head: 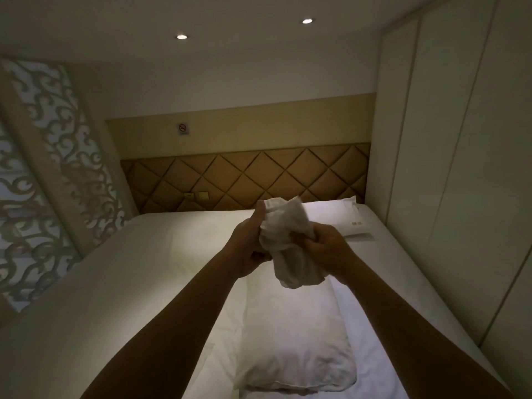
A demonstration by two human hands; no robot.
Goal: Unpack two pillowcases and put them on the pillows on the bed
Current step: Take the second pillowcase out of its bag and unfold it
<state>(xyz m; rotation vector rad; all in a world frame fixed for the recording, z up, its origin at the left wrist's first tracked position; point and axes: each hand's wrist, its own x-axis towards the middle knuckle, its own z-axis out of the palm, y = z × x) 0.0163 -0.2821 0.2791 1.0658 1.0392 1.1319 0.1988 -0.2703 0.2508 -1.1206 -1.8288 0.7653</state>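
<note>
Left hand [249, 249] first: clamped round the left side of a bunched white fabric pillowcase [285, 237], thumb stretched up along the cloth toward 12 o'clock, other fingers curled underneath. Right hand [326, 247] likewise closed on the same cloth, pinching a fold at its right side. Held in the air between the two, just below the clock's centre, with a loose end drooping toward 6 o'clock (crumpled into a lump, edges hard to trace). Both bare forearms reaching in from 7 and 5 o'clock.

Directly beneath, from the centre down to 6 o'clock: a bare white stuffed pillow [290, 335], lying lengthwise on the wide white-sheeted bed [129, 277], apart from both hands. At 1 o'clock, behind the hands, a second white pillow [331, 213] up by the tan diamond-quilted padded headboard [230, 177]. At its right end, a flat white packet with a small printed mark [357, 230], contents impossible to tell.

Elsewhere: pale carved scrollwork screen [43, 168] at 9 o'clock, tall plain white wall panels [446, 139] at 3 o'clock, small no-smoking sign [182, 128] on the tan wall strip at 11 o'clock, two round recessed ceiling lights [181, 36] near 12 o'clock, pair of small wall plates [198, 194] set in the headboard.
</note>
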